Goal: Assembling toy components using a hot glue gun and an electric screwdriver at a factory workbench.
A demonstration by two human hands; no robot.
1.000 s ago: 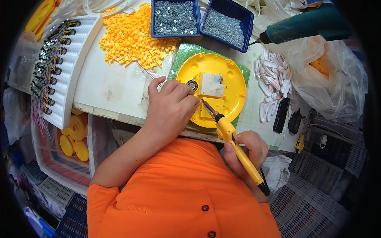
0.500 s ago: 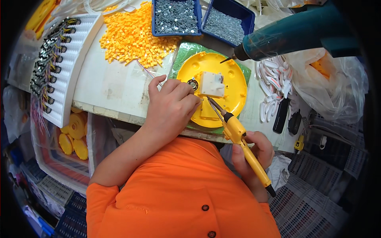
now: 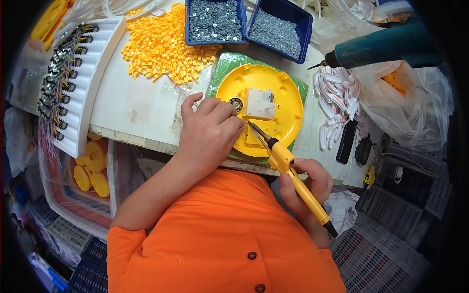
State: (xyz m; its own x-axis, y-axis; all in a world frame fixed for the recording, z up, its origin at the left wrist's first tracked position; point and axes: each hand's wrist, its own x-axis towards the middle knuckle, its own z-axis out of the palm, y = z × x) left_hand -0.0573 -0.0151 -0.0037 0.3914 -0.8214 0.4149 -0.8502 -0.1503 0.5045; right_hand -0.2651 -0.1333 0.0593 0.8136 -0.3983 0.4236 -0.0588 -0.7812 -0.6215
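Note:
A round yellow plastic shell (image 3: 289,105) lies open on a green mat (image 3: 228,63), with a white gearbox-like block (image 3: 260,103) and a small round black speaker-like part (image 3: 236,103) inside. Over the shell's left edge, my left hand (image 3: 207,129) has thumb and fingertips pinched together; what they hold is hidden. A thin wire (image 3: 181,91) comes out beyond its knuckles. My right hand (image 3: 310,183) grips a yellow soldering gun (image 3: 288,166) by its handle. The gun's dark tip reaches just below the white block, close beside my left fingertips; whether it touches anything is too small to tell.
A teal electric screwdriver (image 3: 381,46) hangs over the right. Two blue bins (image 3: 248,36) of small metal parts and a heap of yellow pieces (image 3: 166,46) stand behind. White foam tray (image 3: 93,97) with wired parts is left; white handle-shaped pieces (image 3: 337,95) lie right.
The soldering gun has shifted slightly left, its tip now nearer my left fingertips. My left hand has hardly moved. The hanging screwdriver has swung to the right, away from the shell.

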